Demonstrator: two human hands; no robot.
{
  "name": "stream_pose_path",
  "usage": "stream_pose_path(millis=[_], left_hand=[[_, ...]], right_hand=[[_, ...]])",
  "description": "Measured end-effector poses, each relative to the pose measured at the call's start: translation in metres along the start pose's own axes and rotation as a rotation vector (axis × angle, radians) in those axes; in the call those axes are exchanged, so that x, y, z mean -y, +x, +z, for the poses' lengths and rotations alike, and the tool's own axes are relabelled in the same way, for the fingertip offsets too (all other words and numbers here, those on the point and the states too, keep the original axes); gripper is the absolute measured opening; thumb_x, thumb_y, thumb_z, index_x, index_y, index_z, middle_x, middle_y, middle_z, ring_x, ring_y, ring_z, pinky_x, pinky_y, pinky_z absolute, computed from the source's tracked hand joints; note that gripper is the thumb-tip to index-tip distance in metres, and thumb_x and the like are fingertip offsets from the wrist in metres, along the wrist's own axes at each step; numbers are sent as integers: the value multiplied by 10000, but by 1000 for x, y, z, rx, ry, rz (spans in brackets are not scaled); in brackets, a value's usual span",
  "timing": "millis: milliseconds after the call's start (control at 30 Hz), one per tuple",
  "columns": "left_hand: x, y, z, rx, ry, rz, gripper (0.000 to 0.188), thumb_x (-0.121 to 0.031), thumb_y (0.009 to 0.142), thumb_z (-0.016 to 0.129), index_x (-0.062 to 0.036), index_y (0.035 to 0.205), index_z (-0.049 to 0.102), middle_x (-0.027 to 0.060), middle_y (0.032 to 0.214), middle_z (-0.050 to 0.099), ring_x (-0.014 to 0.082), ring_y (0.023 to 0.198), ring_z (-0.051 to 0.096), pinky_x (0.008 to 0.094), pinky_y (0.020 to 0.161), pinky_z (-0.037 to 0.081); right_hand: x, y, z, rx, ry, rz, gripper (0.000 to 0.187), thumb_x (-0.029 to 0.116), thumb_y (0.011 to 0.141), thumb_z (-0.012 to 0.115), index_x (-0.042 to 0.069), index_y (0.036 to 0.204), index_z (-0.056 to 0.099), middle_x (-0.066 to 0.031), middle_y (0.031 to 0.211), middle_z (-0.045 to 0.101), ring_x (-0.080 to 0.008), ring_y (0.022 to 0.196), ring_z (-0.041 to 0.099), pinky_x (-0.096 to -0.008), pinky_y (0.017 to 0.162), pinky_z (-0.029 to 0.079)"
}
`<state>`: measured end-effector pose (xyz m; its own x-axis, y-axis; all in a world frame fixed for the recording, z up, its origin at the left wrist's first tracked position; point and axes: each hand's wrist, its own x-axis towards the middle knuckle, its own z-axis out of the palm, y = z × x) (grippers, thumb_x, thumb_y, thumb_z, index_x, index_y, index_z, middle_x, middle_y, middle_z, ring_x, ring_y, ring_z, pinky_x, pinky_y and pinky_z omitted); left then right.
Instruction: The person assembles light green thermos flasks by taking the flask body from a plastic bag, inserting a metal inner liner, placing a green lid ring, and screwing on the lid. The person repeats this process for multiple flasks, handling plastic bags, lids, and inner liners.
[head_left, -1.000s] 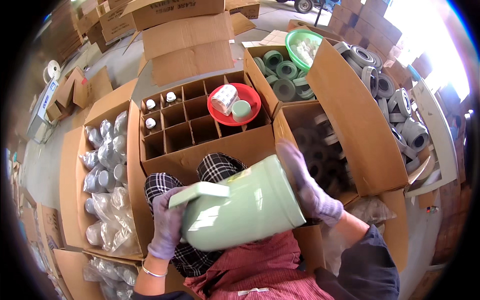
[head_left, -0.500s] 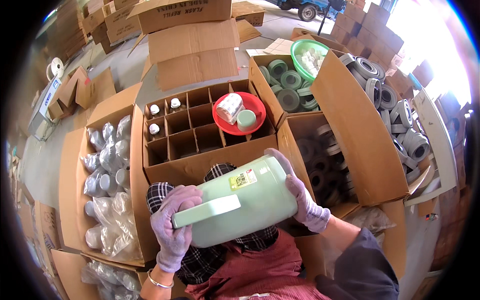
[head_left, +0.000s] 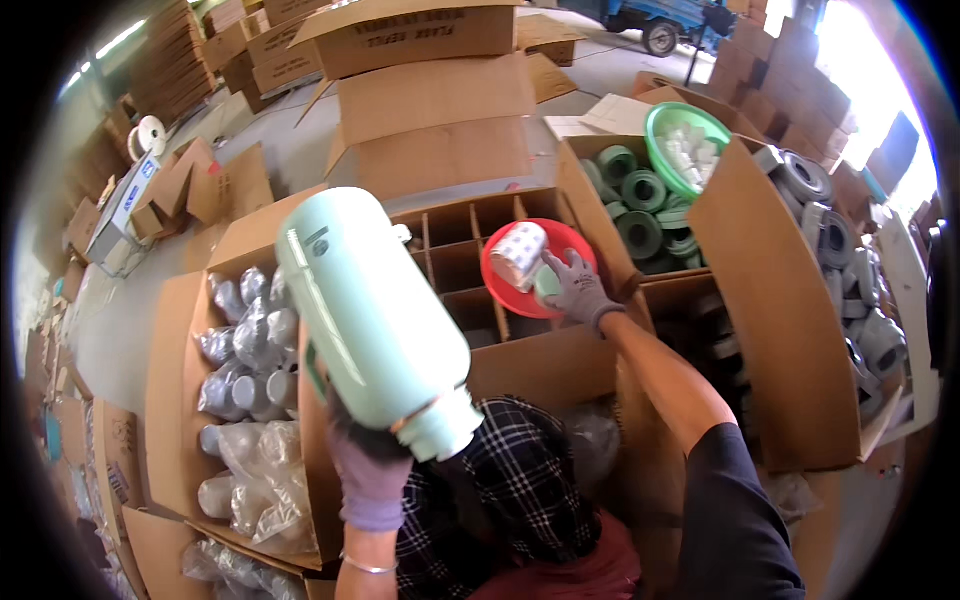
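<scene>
A pale green vacuum flask (head_left: 375,310) is held up in front of me, tilted with its neck toward the lower right. My gloved left hand (head_left: 370,465) is closed on its handle, which is mostly hidden behind the body. My gloved right hand (head_left: 582,288) reaches into the red bowl (head_left: 578,238), fingers bent round a small pale green cap (head_left: 546,284). Beside the cap in the bowl lies a roll of labels (head_left: 519,255). The bowl rests on a divided carton (head_left: 450,222).
At left, a carton holds several plastic-wrapped grey pieces (head_left: 255,340). Green rings (head_left: 643,190) fill a carton at the far right, near a green basin (head_left: 655,125) of white pieces. A raised carton flap (head_left: 765,320) stands before grey rings (head_left: 835,240).
The flask went from lying sideways in both hands to a steep tilt in my left hand, neck downward. My right hand let go of it and moved to the cap in the bowl.
</scene>
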<state>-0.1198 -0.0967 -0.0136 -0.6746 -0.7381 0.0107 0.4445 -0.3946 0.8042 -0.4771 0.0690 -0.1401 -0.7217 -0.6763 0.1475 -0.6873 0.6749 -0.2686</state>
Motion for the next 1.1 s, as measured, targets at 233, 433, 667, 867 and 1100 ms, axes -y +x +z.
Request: stream_pose_path(millis=[233,433,667,867,1100], left_hand=[[36,59,6,-219,-537,-358,416,-341,1015,450,-105,1352,506,52,1340,571,233,1201,587,387,949,525],[61,44,27,40,-256,-108,601,-90,907,637,-45,1441,363,132,1425,472,257,1262,537,443,1027,500],[51,25,59,25,-150,-42,497,-373,1026,383,-89,1433,406,97,1378,494,239,1260,504,401,1048,435],[32,48,22,212,1462,714,655,-366,845,738,-23,1352,503,111,1300,595,316,1147,597,449,1002,470],[-62,7,-137,-117,1112,201,608,-301,921,655,-1,1394,417,153,1369,520,257,1230,530,416,1000,466]], right_hand=[[33,-7,-37,-80,43,-198,642,276,726,801,227,1309,538,-184,1263,474,-427,1060,552,-529,889,508],[121,-100,-94,-539,347,-808,755,267,581,920,113,1222,553,-219,1226,506,-397,1053,591,-433,843,566],[171,-120,-86,625,2222,522,954,870,783,428,-3,1151,547,-150,805,594,-168,572,556,-233,444,469],[164,-120,-66,1216,2140,46,690,663,939,373,30,1077,613,-140,777,648,-165,470,579,-248,370,441],[-8,15,-13,36,-129,127,319,350,853,671,124,1078,685,-111,1098,643,-319,1022,636,-428,827,543]])
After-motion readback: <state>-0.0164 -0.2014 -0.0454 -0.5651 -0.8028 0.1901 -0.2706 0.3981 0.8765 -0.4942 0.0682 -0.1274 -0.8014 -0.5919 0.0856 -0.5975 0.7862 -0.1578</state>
